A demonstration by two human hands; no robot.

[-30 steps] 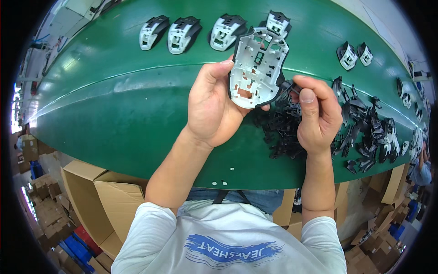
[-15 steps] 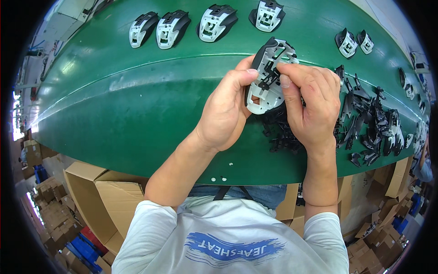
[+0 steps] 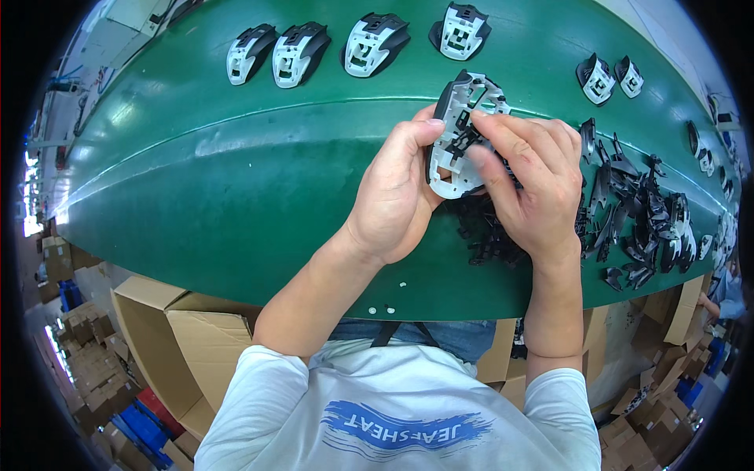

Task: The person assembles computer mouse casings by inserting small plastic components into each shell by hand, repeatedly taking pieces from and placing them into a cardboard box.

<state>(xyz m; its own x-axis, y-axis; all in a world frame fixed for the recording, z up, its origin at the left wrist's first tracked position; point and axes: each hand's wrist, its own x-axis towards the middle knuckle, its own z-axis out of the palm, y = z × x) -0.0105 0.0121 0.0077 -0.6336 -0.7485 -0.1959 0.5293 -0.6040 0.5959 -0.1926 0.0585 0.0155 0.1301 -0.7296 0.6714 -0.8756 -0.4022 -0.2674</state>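
Note:
My left hand (image 3: pixel 397 184) is closed round the side of a computer mouse shell (image 3: pixel 448 187), held tilted above the table with its hollow inside up. The shell has a whitish frame and black sides. Set inside it is a black plastic piece (image 3: pixel 457 144). My right hand (image 3: pixel 538 169) is over the shell's right side, index fingertip on the inside near the black piece. Its thumb, slightly blurred, stands apart from the index finger, and I see nothing between them. The other fingers are bent, and that hand hides the shell's right edge.
Several mouse shells (image 3: pixel 375 47) stand along the far side of the green table (image 3: pixel 236 204). Loose black plastic parts (image 3: pixel 628 200) are heaped at the right, with more black pieces (image 3: pixel 487 231) under my hands. Small white bits (image 3: pixel 390 310) lie by the near edge. An open cardboard box (image 3: pixel 208 345) stands below.
My right thumb has moved down and left, farther from the index fingertip. The index finger has shifted slightly left. The mouse shell remains in my left hand, turned a little.

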